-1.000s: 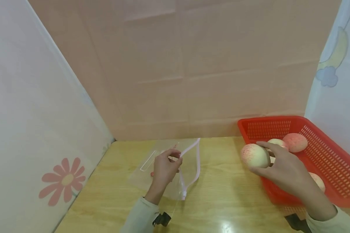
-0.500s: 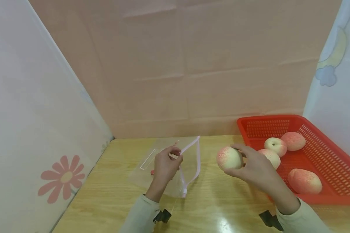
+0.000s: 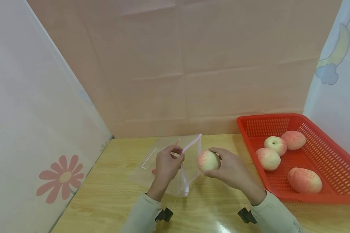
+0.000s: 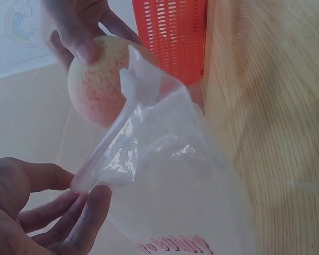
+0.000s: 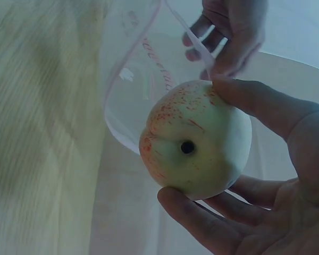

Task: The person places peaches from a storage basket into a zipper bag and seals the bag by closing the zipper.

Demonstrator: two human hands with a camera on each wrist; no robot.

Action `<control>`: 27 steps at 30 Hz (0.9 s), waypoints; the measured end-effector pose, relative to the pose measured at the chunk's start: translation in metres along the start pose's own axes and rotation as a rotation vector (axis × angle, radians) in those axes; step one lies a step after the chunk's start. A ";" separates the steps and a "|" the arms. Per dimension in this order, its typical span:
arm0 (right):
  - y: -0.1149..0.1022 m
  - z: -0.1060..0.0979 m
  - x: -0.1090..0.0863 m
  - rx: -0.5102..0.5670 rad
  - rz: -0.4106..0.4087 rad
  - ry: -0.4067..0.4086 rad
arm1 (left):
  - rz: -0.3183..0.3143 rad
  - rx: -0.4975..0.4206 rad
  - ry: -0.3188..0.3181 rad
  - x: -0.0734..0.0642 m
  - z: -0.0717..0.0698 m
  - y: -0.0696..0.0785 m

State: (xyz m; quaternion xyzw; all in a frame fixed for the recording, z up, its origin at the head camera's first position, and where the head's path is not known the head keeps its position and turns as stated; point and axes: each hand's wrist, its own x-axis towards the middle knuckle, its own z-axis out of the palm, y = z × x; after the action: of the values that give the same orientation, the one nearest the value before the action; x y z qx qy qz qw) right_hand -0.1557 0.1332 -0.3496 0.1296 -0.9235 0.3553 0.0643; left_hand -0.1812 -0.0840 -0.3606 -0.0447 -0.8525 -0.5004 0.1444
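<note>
My left hand (image 3: 167,165) pinches the upper edge of a clear zip bag (image 3: 148,181), whose pink-rimmed mouth gapes toward the right. In the left wrist view, thumb and forefinger hold the rim of the bag (image 4: 175,159), which bears pink printing. My right hand (image 3: 233,170) grips a pale peach (image 3: 207,161) with a red-speckled side, just at the bag's mouth. The right wrist view shows the peach (image 5: 202,138) between thumb and fingers, its dark stem hole facing the camera. Behind it lies the open bag rim (image 5: 112,119); whether the peach touches it I cannot tell.
A red plastic basket (image 3: 335,161) stands at the right of the wooden table (image 3: 105,200). Several peaches lie in it, among them a pinker one (image 3: 304,180) near the front. A beige backdrop (image 3: 180,64) rises behind the table, with pale patterned walls at both sides.
My right hand has carried the peach leftward from over the basket to the bag's mouth. The left hand has stayed nearly still on the bag.
</note>
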 end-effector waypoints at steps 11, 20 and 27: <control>-0.008 0.031 0.013 0.052 0.012 -0.033 | -0.004 0.007 -0.011 -0.001 -0.001 0.001; -0.015 0.050 0.021 0.054 0.009 -0.092 | 0.005 0.021 -0.003 -0.002 -0.002 0.003; -0.015 0.058 0.024 -0.001 0.012 -0.124 | 0.004 0.009 0.004 -0.004 -0.004 0.005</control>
State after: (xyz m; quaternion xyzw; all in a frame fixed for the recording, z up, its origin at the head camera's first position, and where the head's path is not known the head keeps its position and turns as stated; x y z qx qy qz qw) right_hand -0.1759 0.0789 -0.3782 0.1456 -0.9266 0.3467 0.0049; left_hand -0.1754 -0.0848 -0.3559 -0.0449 -0.8543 -0.4965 0.1471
